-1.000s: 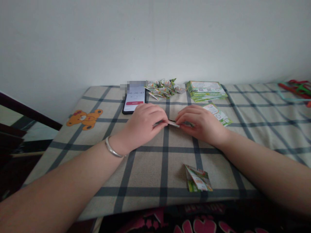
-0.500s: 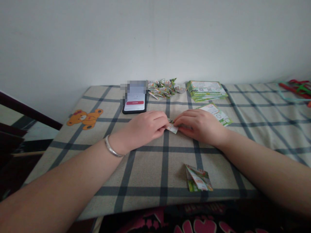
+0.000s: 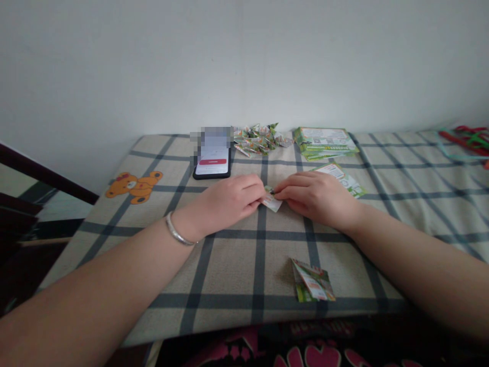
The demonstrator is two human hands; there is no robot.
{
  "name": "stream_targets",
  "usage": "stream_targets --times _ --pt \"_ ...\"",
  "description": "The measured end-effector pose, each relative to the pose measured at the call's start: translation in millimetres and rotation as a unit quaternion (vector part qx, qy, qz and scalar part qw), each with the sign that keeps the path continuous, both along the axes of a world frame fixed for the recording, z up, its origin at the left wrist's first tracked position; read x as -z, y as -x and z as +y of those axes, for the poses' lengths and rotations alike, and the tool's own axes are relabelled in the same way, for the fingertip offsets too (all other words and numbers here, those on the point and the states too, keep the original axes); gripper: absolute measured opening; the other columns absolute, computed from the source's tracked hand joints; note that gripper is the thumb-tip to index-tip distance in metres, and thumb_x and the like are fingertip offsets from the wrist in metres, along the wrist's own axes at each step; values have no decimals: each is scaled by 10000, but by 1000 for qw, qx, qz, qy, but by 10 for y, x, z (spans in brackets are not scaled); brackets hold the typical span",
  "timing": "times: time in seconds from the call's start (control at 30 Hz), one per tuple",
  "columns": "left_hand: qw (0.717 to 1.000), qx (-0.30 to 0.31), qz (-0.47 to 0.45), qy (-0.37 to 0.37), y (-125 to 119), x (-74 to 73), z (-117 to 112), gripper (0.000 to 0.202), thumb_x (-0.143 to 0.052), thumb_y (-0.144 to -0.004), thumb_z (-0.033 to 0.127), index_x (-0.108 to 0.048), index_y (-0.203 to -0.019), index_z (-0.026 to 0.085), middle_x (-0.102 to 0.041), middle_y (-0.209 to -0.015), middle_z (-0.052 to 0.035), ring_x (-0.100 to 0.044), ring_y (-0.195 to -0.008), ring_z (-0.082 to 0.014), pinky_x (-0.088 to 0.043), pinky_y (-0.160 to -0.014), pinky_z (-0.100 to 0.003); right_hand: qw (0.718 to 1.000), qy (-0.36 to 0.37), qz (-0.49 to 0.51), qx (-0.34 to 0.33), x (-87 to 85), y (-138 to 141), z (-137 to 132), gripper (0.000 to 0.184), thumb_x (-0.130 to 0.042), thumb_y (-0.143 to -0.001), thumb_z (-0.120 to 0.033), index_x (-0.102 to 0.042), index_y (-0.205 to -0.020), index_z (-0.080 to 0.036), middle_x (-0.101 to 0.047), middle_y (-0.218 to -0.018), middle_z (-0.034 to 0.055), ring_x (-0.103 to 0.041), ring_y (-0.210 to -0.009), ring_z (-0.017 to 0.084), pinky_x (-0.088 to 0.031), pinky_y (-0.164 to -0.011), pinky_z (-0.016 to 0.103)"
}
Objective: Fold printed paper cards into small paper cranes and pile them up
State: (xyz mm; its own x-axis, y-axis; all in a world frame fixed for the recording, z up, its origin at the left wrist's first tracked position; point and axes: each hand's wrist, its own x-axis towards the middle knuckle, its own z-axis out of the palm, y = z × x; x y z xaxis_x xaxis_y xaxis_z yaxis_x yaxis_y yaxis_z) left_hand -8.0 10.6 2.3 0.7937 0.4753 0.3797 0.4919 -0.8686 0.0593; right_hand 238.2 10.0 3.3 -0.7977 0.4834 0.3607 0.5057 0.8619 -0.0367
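Between my two hands is a small piece of folded printed paper (image 3: pixel 272 203), pale with a little green and dark print. My left hand (image 3: pixel 237 198), a silver bangle on its wrist, pinches the paper's left side. From the right, my right hand (image 3: pixel 315 196) grips the other edge with bent fingers, and its fingertips partly cover the paper. Nearer the table's front lies another folded paper (image 3: pixel 313 281), green and white, standing slightly off the cloth. A flat green-and-white leaflet (image 3: pixel 346 181) lies partly behind my right hand.
A phone (image 3: pixel 212 162) with a lit screen lies at the back, beside a pile of folded papers (image 3: pixel 260 139). Right of these is a stack of leaflets (image 3: pixel 326 141). A clear container with red and green items (image 3: pixel 468 140) sits far right. A checked cloth (image 3: pixel 229 275) covers the table.
The fingers of my right hand have shifted slightly on the paper, and a bit more of its pale lower corner shows. Everything else on the table stays where it was.
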Motion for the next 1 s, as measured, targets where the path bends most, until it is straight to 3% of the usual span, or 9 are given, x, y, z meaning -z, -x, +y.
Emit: stream_targets --times 0.17,0.37,0.5,0.83,1.0 --pt "999 4 -2 32 0 26 19 131 -517 -923 133 -644 -953 135 -638 -1007 -64 -608 -937 -174 -506 -855 -301 999 27 -12 -29 -31 9 -34 233 -493 -958 -215 -696 -1068 -187 -710 -1097 58 -644 -957 185 -487 -810 305" --pt "997 -74 14 13 -1 22 17 161 -520 -912 139 -675 -927 179 -643 -941 -52 -592 -926 -199 -494 -821 -340 999 28 -24 -34 -45 48 -51 235 -499 -970 -244 -719 -1047 -218 -723 -1028 59 -641 -913 182 -475 -792 317" --pt "998 -55 15 17 7 9 30 141 -538 -906 153 -677 -922 178 -668 -919 -40 -602 -919 -203 -489 -832 -344 998 2 -54 -36 -54 69 -74 237 -486 -977 -259 -717 -1002 -211 -721 -973 61 -625 -917 197 -459 -780 325" --pt "998 -45 33 38 23 -11 -12 283 -635 -882 388 -645 -1056 165 -652 -1063 -79 -603 -997 -229 -496 -889 -365 998 42 4 49 -14 79 -86 154 -595 -891 -295 -697 -940 -191 -724 -975 62 -660 -843 190 -453 -714 300" --pt "997 -63 38 36 -5 4 -19 253 -638 -883 334 -637 -1080 175 -644 -1066 -74 -602 -998 -229 -501 -880 -366 997 61 22 45 11 56 -62 179 -635 -870 -340 -703 -970 -208 -726 -1068 46 -675 -882 187 -465 -739 297"
